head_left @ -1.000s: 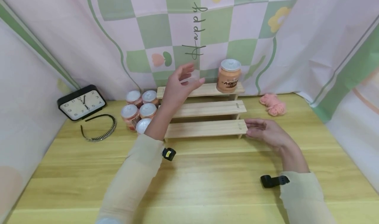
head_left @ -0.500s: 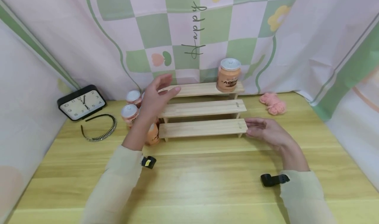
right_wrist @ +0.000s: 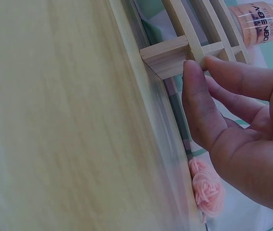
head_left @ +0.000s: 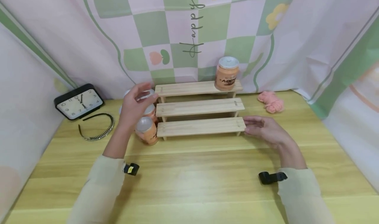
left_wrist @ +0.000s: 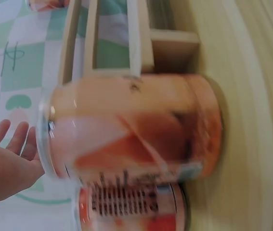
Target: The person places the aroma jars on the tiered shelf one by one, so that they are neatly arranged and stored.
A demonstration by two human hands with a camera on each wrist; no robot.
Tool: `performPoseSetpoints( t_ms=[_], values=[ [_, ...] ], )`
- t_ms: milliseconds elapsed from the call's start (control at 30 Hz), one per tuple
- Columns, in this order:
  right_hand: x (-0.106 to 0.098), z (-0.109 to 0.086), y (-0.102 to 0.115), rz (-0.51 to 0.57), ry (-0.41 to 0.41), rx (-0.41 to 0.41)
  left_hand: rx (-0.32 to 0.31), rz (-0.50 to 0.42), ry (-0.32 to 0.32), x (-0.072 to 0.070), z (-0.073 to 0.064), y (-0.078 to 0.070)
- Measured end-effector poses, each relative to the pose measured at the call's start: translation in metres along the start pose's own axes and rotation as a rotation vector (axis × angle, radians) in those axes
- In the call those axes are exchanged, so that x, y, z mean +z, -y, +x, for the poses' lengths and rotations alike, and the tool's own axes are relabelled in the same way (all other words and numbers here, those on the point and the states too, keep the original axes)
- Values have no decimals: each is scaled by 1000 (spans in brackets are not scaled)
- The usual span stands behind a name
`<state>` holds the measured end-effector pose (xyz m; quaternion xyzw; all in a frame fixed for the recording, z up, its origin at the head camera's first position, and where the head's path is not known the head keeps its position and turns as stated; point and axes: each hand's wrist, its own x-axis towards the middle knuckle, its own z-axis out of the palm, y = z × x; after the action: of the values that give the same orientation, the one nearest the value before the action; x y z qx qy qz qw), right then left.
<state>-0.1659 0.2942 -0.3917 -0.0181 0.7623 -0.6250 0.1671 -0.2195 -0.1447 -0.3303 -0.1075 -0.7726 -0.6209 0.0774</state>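
A three-step wooden shelf (head_left: pixel 201 127) stands at the back of the table, with an orange can (head_left: pixel 227 74) under a ribbed clear lid on the right of its top step. My right hand (head_left: pixel 265 130) pinches the right end of the lowest step between thumb and fingertips, as the right wrist view shows. Left of the shelf, several similar cans (head_left: pixel 146 132) stand grouped. Over them hovers my left hand (head_left: pixel 134 104), its fingers loosely bent and nothing in its grasp, partly hiding the rear ones. A near can (left_wrist: pixel 136 130) fills much of the left wrist view.
At the left stand a black-framed clock (head_left: pixel 79 101) and, in front of it, a dark toothed headband (head_left: pixel 99 128). Pink yarn (head_left: pixel 270 101) lies right of the shelf. A checked curtain (head_left: pixel 183 26) hangs directly behind.
My left hand has moved left and down, from above the top step to over the grouped cans. The right hand has stayed at the shelf's end.
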Motion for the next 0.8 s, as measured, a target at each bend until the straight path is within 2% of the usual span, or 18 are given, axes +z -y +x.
performPoseSetpoints(
  t_ms=[167, 300, 533, 800],
  values=[
    [2, 1, 0, 19, 7, -7, -28, 64, -31, -14, -7, 8],
    [1, 1, 0, 19, 4, -1, -49, 78, -65, -24, -12, 14],
    [0, 0, -2, 4, 4, 6, -130, 106, -147, -43, -16, 27],
    [0, 0, -1, 1, 0, 9, -81, 189, -202, -61, -22, 35]
  ],
)
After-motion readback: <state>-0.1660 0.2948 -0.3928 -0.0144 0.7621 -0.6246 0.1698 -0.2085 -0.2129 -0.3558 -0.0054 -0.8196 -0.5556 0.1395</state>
